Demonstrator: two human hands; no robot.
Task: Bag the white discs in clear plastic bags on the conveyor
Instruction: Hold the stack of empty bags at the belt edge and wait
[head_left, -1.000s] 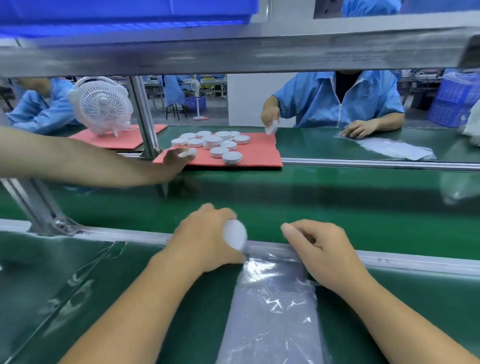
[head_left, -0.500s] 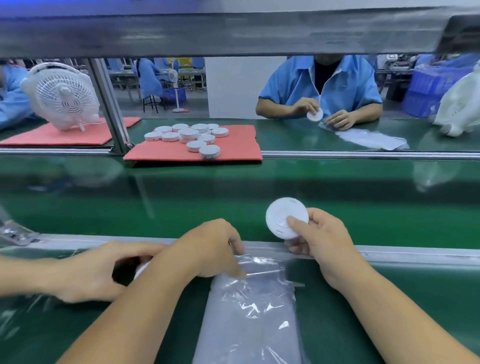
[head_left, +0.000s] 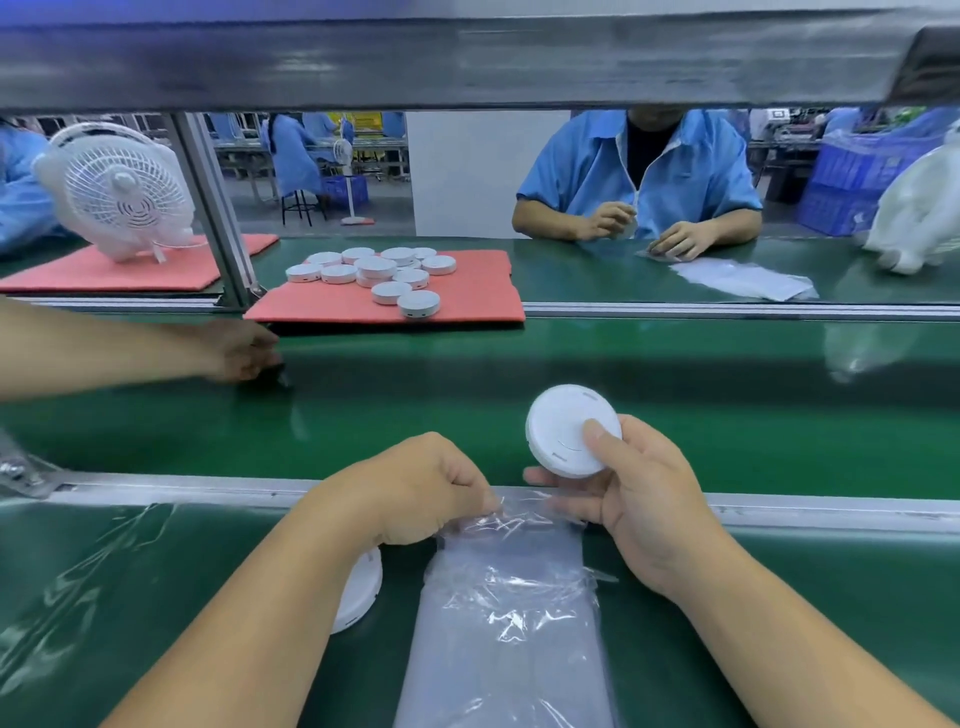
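Right hand (head_left: 639, 499) gripping white disc (head_left: 569, 428) just above bag mouth, ready to slide in; left hand (head_left: 426, 488) pinching top bag (head_left: 511, 587) of the stack, likely to open it.

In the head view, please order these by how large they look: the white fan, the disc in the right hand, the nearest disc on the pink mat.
1. white fan
2. held disc, enlarged by nearness
3. mat disc
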